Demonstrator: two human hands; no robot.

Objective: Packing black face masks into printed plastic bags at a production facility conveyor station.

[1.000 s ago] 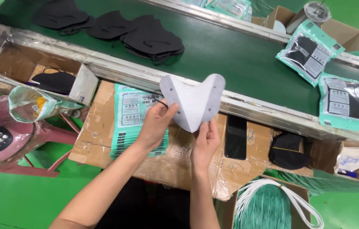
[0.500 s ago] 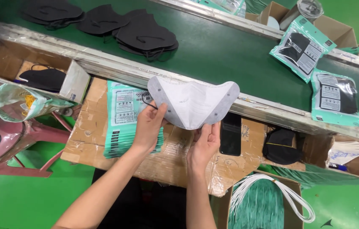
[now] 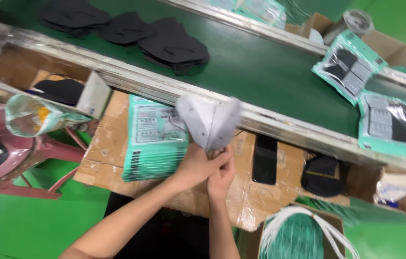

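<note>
The white mask (image 3: 208, 121) is being pinched at its lower edge by both hands, left hand (image 3: 198, 164) and right hand (image 3: 222, 173), fingers closed on it; keeping the halves aligned looks key.

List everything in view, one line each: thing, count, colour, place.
folded mask: one, white-grey, held above the cardboard
stack of flat pouches: one, teal, on the cardboard worktop
loose masks: several, black, on the green conveyor belt
packed pouches: two, teal with black inside, belt at right
phone: one, black, on the cardboard
stool: one, pink, lower left
left hand: pinching the mask's lower edge
right hand: same spot, against the left
</note>
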